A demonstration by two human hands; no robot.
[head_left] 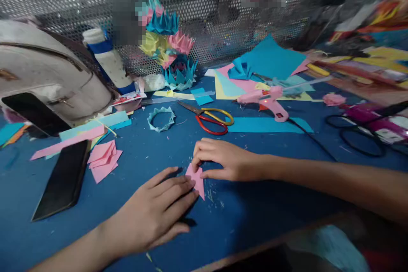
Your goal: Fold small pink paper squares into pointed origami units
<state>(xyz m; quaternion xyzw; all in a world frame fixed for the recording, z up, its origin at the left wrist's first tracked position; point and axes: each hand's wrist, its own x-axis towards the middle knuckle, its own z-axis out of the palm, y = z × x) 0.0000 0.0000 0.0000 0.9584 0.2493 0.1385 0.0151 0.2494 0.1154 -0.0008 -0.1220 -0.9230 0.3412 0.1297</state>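
Observation:
A small folded piece of pink paper (198, 182) lies on the blue table near its front edge. My left hand (153, 210) is stretched out flat with its fingers apart, and its fingertips rest on the paper's left side. From the right, my right hand (225, 159) bends its fingers down onto the upper part of the paper, the thumb at its right edge. Several pink paper squares (104, 159) are stacked to the left of my hands. Beyond them sits a light blue ring of folded paper (161, 119).
Red-and-yellow-handled scissors (214, 121) and a pink glue gun (270, 98) lie beyond my hands, by a blue paper strip (255, 125). Two phones (65, 176), a bag (47, 66), a bottle (108, 59) and a stack of paper flowers (170, 44) stand left and behind.

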